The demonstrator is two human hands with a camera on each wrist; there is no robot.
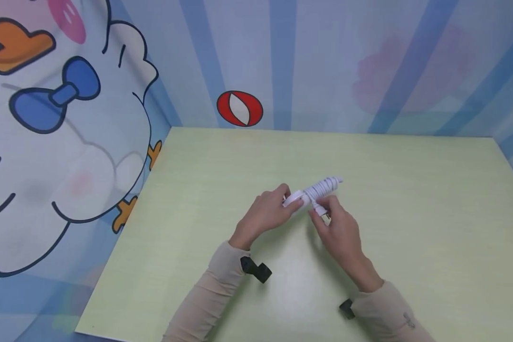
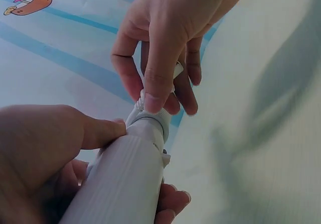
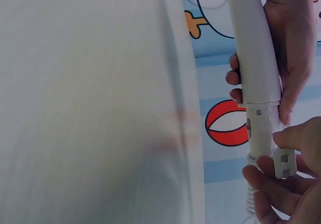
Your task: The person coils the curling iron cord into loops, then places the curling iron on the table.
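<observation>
My left hand (image 1: pixel 266 210) grips the thick barrel of a white cylindrical handheld appliance (image 3: pixel 255 58), held just above the table. Its exact kind is not clear. The barrel narrows to a handle with small buttons on its side, seen in the right wrist view. A white cord (image 1: pixel 323 188) is wound in close coils round the far end. My right hand (image 1: pixel 343 233) pinches the cord's two-prong plug (image 3: pixel 285 163) between thumb and fingers, close beside the handle. In the left wrist view the right fingers partly hide the coils and plug.
A pale yellow-green table (image 1: pixel 410 204) lies under both hands. Blue striped panels (image 1: pixel 325 61) with cartoon prints stand along its back and left sides. Black wrist mounts (image 1: pixel 256 270) sit on both sleeves.
</observation>
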